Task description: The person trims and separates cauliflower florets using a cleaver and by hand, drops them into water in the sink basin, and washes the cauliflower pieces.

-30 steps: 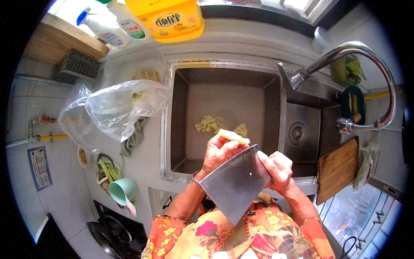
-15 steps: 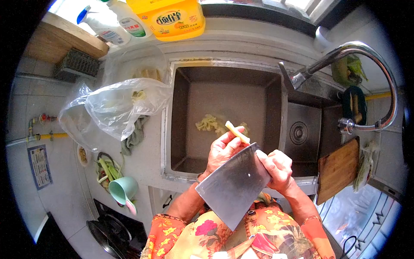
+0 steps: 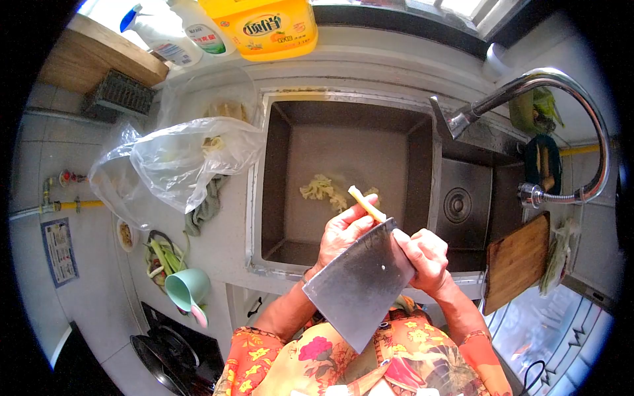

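My left hand (image 3: 343,232) pinches a pale yellow-green stalk (image 3: 367,204) over the front edge of the large sink basin (image 3: 356,145). My right hand (image 3: 424,261) is closed round the top corner of a broad grey cleaver (image 3: 360,284); its handle is hidden. The blade hangs in front of my left palm and wrist, with its upper corner against the lower end of the stalk. Pale cauliflower pieces (image 3: 318,187) lie on the basin floor beyond my left hand, some partly hidden by it.
A clear plastic bag (image 3: 178,165) and a green cloth (image 3: 207,210) lie left of the sink, near a mint cup (image 3: 187,286). At right are a small basin (image 3: 462,198), a curved faucet (image 3: 598,119) and a wooden cutting board (image 3: 518,263). Bottles and a yellow jug (image 3: 271,30) stand behind.
The stalk in my left hand has turned from nearly level to a steeper slant. The cleaver has shifted slightly, with my right hand still closed on it.
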The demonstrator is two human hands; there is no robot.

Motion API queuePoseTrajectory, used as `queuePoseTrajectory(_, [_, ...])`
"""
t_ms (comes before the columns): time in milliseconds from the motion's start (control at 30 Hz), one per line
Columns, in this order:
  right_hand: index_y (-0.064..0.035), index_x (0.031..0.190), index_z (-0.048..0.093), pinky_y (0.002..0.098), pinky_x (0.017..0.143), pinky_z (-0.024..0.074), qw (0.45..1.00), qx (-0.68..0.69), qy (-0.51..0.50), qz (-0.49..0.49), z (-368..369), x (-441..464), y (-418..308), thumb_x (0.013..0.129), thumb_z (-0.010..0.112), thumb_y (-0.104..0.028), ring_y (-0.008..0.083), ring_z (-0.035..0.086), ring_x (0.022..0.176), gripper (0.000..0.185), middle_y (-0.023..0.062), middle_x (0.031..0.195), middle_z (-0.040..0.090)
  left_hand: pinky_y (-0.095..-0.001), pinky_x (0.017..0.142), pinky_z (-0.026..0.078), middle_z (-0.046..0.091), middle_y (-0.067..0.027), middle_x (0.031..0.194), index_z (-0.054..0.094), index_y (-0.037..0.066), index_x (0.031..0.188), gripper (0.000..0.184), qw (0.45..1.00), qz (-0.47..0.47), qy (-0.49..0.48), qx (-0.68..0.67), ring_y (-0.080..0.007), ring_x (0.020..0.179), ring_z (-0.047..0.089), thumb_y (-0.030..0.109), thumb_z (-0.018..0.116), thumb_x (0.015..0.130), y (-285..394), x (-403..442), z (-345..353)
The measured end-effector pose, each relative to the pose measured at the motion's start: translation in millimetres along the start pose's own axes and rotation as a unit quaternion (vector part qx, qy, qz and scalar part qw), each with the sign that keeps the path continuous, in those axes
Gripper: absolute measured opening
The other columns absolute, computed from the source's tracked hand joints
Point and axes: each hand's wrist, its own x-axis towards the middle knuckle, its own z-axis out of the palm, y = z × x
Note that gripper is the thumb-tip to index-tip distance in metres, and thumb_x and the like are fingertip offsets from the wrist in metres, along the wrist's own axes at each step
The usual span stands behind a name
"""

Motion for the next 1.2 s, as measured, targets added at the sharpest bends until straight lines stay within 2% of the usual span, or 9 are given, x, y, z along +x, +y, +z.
queuePoseTrajectory(367, [0.0030,0.105,0.063,0.0306,0.045,0.0403,1.000,-0.001,-0.010,-0.008,-0.6,-0.4,4.2,0.063,0.067,-0.005,0.0181,0.050,0.048,0.043,0.0033,0.058,0.047,-0.0250,0.076,0.054,0.066,-0.0109,0.100,0.055,-0.003,0.122,0.031,0.997,0.005,0.010,0.071,-0.0128,0.085,0.064,0.003,0.054,0.092,8.8,-3.8,3.5])
queuePoseTrajectory(467, [0.0029,0.105,0.063,0.0307,0.045,0.0404,1.000,0.003,-0.009,-0.004,0.2,-1.1,5.7,0.063,0.067,-0.006,0.0182,0.050,0.048,0.043,0.0034,0.058,0.047,-0.0247,0.076,0.054,0.067,-0.0108,0.099,0.058,-0.003,0.118,0.027,0.994,0.039,-0.012,0.097,-0.0132,0.086,0.064,0.004,0.055,0.092,8.1,-3.4,3.4])
queuePoseTrajectory(567, [0.0032,0.105,0.064,0.0308,0.045,0.0405,1.000,0.002,-0.006,-0.002,1.3,-2.2,6.6,0.063,0.067,-0.006,0.0183,0.050,0.048,0.043,0.0035,0.058,0.047,-0.0251,0.076,0.054,0.067,-0.0107,0.098,0.061,-0.003,0.113,0.023,0.996,0.012,0.003,0.092,-0.0138,0.087,0.065,0.005,0.055,0.092,9.7,0.1,2.7])
queuePoseTrajectory(633, [0.0033,0.105,0.064,0.0308,0.045,0.0405,1.000,0.003,-0.005,-0.001,1.6,-3.0,7.4,0.063,0.067,-0.006,0.0184,0.050,0.048,0.043,0.0035,0.058,0.047,-0.0259,0.076,0.055,0.067,-0.0110,0.098,0.061,-0.003,0.111,0.022,0.999,-0.008,-0.029,0.021,-0.0143,0.086,0.065,0.007,0.056,0.092,10.0,2.8,-1.0])
queuePoseTrajectory(867, [0.0039,0.104,0.064,0.0308,0.046,0.0403,1.000,0.005,-0.002,0.004,1.6,-3.3,8.1,0.063,0.067,-0.005,0.0183,0.049,0.048,0.043,0.0034,0.058,0.047,-0.0270,0.075,0.055,0.067,-0.0112,0.097,0.063,-0.003,0.108,0.021,1.000,-0.004,-0.008,0.018,-0.0146,0.084,0.065,0.008,0.059,0.091,5.7,2.3,-2.7])
queuePoseTrajectory(1033, [0.0039,0.104,0.064,0.0306,0.046,0.0405,1.000,0.005,-0.001,0.002,1.3,-2.1,8.0,0.062,0.067,-0.004,0.0181,0.049,0.049,0.043,0.0032,0.059,0.047,-0.0270,0.073,0.056,0.068,-0.0108,0.095,0.064,-0.002,0.104,0.017,0.999,-0.053,0.005,-0.011,-0.0149,0.082,0.066,0.007,0.059,0.090,6.6,0.3,-5.6])
queuePoseTrajectory(1133, [0.0037,0.104,0.064,0.0305,0.046,0.0406,1.000,0.010,0.000,-0.004,0.9,-1.4,8.7,0.061,0.068,-0.004,0.0181,0.049,0.049,0.044,0.0029,0.059,0.047,-0.0280,0.073,0.056,0.068,-0.0125,0.095,0.064,-0.003,0.103,0.016,0.998,-0.040,0.031,-0.021,-0.0160,0.082,0.067,0.005,0.059,0.090,5.8,-3.4,0.4])
queuePoseTrajectory(1200, [0.0035,0.104,0.064,0.0305,0.046,0.0407,1.000,0.016,-0.001,-0.007,0.9,-2.0,9.3,0.061,0.068,-0.004,0.0180,0.049,0.049,0.044,0.0028,0.059,0.047,-0.0286,0.073,0.056,0.068,-0.0135,0.094,0.063,-0.004,0.103,0.017,0.999,-0.042,0.012,-0.027,-0.0167,0.082,0.067,0.005,0.059,0.089,7.1,-3.7,-1.1])
